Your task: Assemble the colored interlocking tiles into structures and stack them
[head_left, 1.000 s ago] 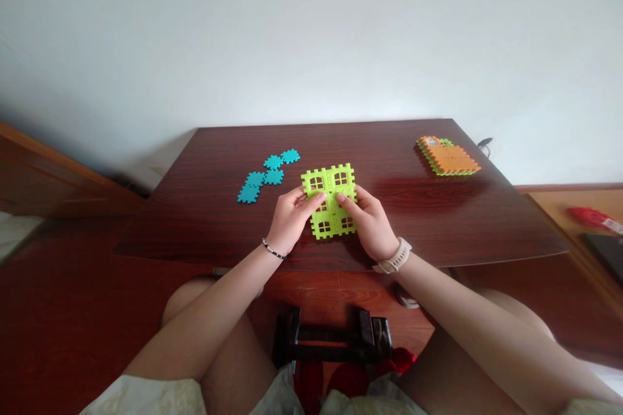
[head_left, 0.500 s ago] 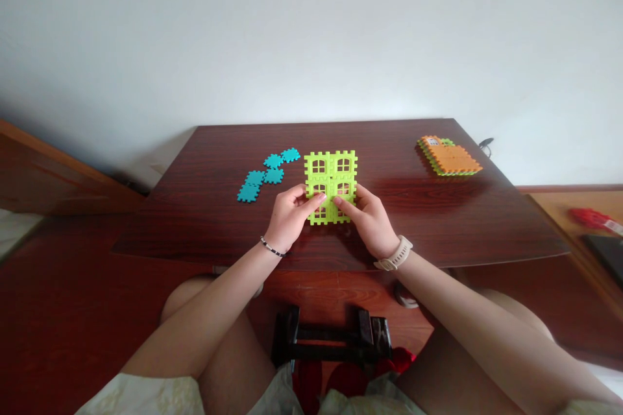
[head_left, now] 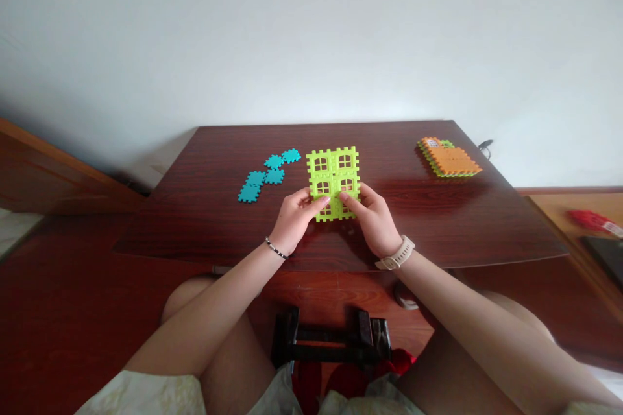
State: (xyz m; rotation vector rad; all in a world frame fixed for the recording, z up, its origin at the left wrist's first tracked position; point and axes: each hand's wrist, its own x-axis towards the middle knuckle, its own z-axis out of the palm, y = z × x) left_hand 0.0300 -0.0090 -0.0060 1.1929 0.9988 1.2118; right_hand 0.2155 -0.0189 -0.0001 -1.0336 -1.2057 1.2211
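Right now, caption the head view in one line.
Left hand and right hand hold a lime-green plastic window panel on a dark wooden table, teal tiles nearby.

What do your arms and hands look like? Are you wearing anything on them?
Both arms are bare, with no sleeves. The left hand has a thin black bracelet with small light beads at its wrist, and the right hand has a wide cream watch band.

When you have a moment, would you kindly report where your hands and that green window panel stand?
Left hand, right hand: both on lower half of lime-green plastic window panel. Teal tiles to its left, apart from it.
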